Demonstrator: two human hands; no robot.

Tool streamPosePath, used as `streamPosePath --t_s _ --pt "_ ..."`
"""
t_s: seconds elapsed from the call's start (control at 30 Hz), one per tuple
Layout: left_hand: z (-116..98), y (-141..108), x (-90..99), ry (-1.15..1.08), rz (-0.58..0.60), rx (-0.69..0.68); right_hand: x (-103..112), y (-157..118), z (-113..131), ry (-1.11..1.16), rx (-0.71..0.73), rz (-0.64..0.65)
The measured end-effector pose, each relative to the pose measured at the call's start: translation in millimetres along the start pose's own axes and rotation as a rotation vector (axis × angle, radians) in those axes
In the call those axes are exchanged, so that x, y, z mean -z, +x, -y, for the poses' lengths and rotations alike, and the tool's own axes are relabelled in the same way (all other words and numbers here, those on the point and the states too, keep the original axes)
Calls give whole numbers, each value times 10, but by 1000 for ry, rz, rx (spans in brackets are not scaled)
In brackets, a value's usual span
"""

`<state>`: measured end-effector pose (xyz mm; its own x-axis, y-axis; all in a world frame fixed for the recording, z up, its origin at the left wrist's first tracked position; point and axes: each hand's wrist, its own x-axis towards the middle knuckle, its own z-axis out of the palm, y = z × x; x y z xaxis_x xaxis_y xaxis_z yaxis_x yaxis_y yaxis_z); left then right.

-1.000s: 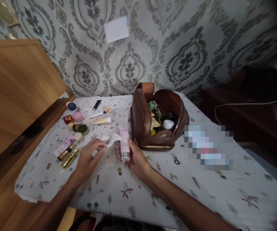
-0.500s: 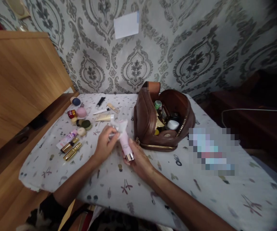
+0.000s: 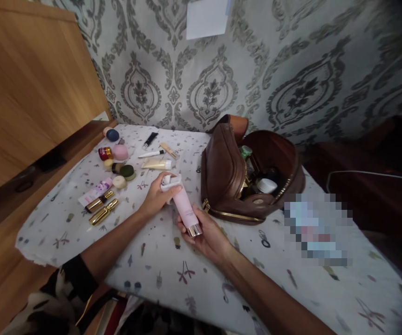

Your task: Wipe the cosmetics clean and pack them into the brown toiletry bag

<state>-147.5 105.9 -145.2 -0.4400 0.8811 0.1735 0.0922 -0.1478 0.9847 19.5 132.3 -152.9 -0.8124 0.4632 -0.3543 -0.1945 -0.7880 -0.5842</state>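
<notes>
The left hand (image 3: 160, 194) pinches a white wipe (image 3: 172, 182) round the far end of the pink tube (image 3: 186, 209). Its thumb lies on the near side and points right, and the fingers curl behind the wipe. The left arm comes in from the near left and slants far and right, with a black and pale sleeve (image 3: 77, 281) on it.

The right hand (image 3: 207, 235) is closed round the near end of the tube, by the shiny cap (image 3: 194, 230). Its palm is turned up, with the fingers under the tube and the thumb on its right side. The right arm is bare and slants in from the near right.

The tube is up over the middle of the table (image 3: 159, 260). It tilts, with the cap near and right, and the wiped end far and left.

The brown bag (image 3: 222, 172) is open, just to the right of and past the hands. A white lid (image 3: 267, 186) and a green lid (image 3: 246, 151) show in it. To the left lie two gold sticks (image 3: 103, 212), a pink sponge (image 3: 120, 152) and a red jar (image 3: 105, 153). Past the left hand is a yellow tube (image 3: 156, 164), near a white pen (image 3: 151, 154).
</notes>
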Motion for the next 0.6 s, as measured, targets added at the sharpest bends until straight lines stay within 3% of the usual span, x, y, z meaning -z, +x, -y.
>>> streamPosePath --t_s 0.17,0.4,0.6 --pt "53 48 81 13 -162 -40 -55 -58 -30 -92 88 6" --pt "43 16 113 167 -206 -122 -30 -44 -18 19 78 -36" --pt "70 -92 30 399 -88 -214 43 -11 1 139 101 -58"
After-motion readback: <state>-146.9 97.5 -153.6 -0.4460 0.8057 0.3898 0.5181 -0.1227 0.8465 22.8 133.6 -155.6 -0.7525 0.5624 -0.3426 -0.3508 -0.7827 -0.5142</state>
